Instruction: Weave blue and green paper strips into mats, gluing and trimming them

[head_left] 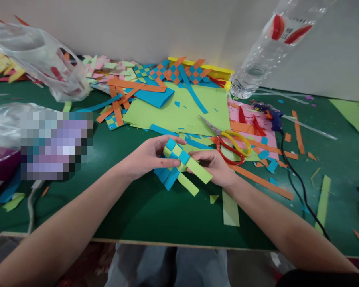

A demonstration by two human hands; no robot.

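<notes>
A woven paper fish (176, 152) of blue and light green strips is held between my two hands above the green table. My left hand (151, 156) grips it from the left, thumb across the front and fingers behind. On its right side my right hand (211, 162) has its fingers curled behind the weave, partly hidden by the loose green strips. Blue and green strip ends hang from the lower edge. Just beyond my right hand lie scissors (231, 145) with one red and one yellow handle loop, their blades slightly apart.
Light green sheets (179, 105) lie ahead, with finished blue-and-orange woven pieces (176, 73) behind. A clear bottle (269, 52) stands at the back right, near a blue glue gun (272, 115) with a black cord. To the left are a plastic bag (56, 67) and a pixelated device (56, 145).
</notes>
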